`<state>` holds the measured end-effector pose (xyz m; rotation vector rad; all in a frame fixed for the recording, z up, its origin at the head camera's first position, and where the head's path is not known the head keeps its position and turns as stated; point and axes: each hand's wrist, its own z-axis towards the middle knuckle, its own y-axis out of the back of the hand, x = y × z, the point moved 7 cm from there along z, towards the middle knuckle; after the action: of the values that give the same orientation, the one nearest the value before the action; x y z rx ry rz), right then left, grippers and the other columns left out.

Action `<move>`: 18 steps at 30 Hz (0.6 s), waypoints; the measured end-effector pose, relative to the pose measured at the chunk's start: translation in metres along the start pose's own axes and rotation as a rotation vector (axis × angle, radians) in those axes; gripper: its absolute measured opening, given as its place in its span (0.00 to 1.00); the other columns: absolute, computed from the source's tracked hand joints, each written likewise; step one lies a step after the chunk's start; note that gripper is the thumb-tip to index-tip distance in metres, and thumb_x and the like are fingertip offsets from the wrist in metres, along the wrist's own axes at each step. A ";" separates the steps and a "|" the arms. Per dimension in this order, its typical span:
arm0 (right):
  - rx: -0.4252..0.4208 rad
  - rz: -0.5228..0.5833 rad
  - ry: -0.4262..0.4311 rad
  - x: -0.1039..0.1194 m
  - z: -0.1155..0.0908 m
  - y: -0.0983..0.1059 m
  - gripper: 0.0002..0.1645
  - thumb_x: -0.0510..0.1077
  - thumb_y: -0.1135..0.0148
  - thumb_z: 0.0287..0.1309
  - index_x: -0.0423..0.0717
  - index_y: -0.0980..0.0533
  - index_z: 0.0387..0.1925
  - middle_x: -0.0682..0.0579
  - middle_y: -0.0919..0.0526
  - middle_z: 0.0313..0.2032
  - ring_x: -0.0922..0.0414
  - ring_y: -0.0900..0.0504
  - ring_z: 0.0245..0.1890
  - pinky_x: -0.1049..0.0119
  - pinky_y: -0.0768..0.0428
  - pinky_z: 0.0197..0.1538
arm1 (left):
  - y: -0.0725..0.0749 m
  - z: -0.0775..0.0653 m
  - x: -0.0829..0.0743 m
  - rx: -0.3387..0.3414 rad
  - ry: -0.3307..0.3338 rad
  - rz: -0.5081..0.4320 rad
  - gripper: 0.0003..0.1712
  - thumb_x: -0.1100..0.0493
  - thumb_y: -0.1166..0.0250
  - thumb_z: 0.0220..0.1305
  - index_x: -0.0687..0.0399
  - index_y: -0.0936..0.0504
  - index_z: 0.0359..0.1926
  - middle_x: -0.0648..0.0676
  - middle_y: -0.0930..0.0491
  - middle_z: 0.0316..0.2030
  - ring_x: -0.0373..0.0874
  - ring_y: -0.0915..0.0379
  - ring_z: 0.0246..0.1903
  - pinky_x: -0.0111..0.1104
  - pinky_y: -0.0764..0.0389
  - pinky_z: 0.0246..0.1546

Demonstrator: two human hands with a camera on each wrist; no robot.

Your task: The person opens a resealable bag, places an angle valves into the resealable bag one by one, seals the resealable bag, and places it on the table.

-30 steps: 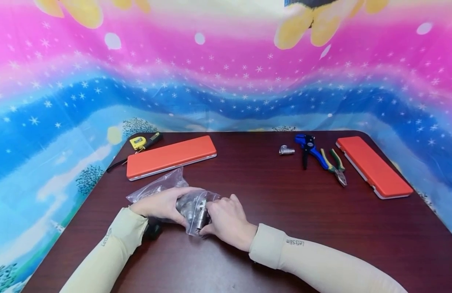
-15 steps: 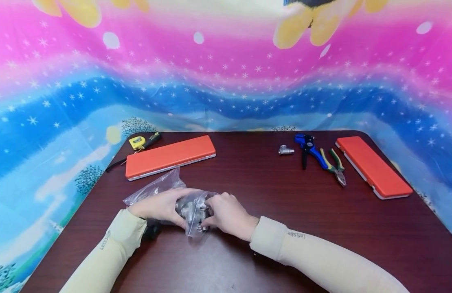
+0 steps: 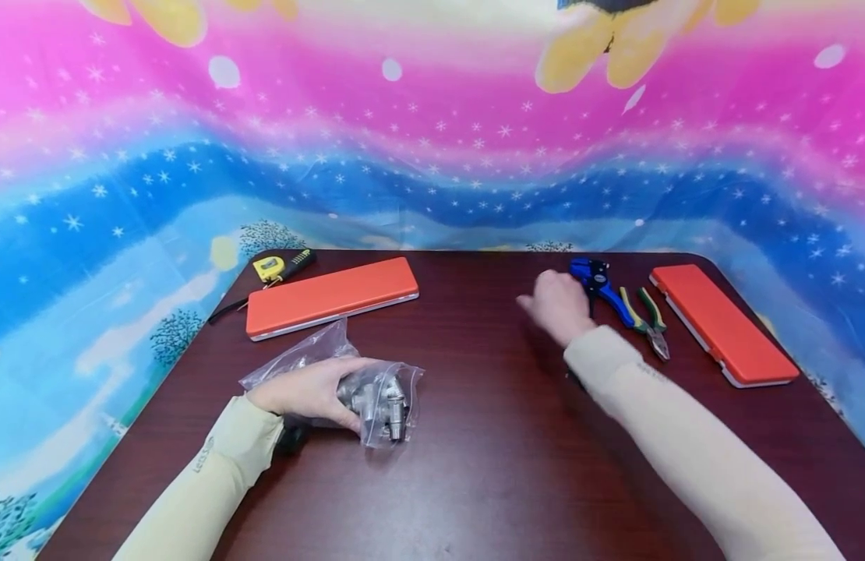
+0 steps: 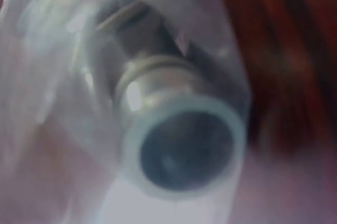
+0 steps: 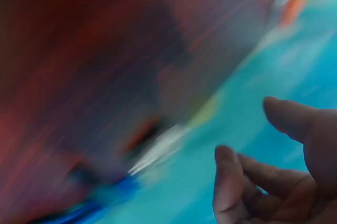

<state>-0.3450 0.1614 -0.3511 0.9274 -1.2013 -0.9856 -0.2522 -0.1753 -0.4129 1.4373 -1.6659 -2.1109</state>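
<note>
We see the left hand [image 3: 313, 392] wrapped round a clear plastic bag [image 3: 319, 344] of metal fittings [image 3: 397, 418], in front of the left orange case [image 3: 334, 298] on the dark table [image 3: 460, 483]. The right hand [image 3: 557, 304] is near the blue tool [image 3: 604, 291], thumb and fingertips apart.

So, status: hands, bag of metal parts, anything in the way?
Left hand holding clear bag, metal fittings inside. Right hand outstretched, nothing in its grasp. Blue tool close beside it, contact unclear.
</note>
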 end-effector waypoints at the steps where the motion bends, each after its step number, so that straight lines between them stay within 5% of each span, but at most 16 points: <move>1: 0.014 -0.007 -0.046 -0.017 0.010 -0.001 0.25 0.57 0.35 0.62 0.37 0.20 0.24 0.38 0.16 0.30 0.38 0.18 0.36 0.44 0.21 0.42 | 0.000 0.000 0.001 0.000 0.006 0.001 0.55 0.32 0.23 0.42 0.44 0.31 0.70 0.45 0.27 0.59 0.40 0.31 0.55 0.42 0.28 0.57; 7: 0.116 0.009 -0.219 -0.075 0.037 -0.021 0.33 0.64 0.37 0.61 0.34 0.21 0.30 0.36 0.20 0.30 0.33 0.25 0.45 0.42 0.25 0.49 | -0.003 -0.002 0.002 0.008 0.010 -0.005 0.55 0.32 0.23 0.42 0.45 0.32 0.70 0.46 0.28 0.60 0.42 0.32 0.56 0.43 0.28 0.58; 14: 0.072 0.093 -0.282 -0.076 0.046 -0.028 0.32 0.57 0.30 0.56 0.30 0.23 0.42 0.30 0.20 0.40 0.35 0.22 0.40 0.45 0.20 0.42 | 0.000 -0.001 0.000 0.004 0.010 -0.003 0.55 0.31 0.23 0.42 0.43 0.32 0.70 0.43 0.26 0.57 0.39 0.30 0.53 0.41 0.27 0.57; 18: 0.091 0.139 -0.303 -0.074 0.050 -0.033 0.35 0.59 0.30 0.55 0.29 0.24 0.44 0.32 0.21 0.39 0.39 0.20 0.36 0.49 0.19 0.37 | -0.001 -0.002 0.003 0.009 0.035 -0.019 0.55 0.32 0.23 0.42 0.43 0.32 0.70 0.43 0.27 0.56 0.39 0.30 0.52 0.40 0.27 0.55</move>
<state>-0.4051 0.2188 -0.3983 0.7699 -1.5547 -0.9886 -0.2518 -0.1783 -0.4153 1.4893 -1.6580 -2.0783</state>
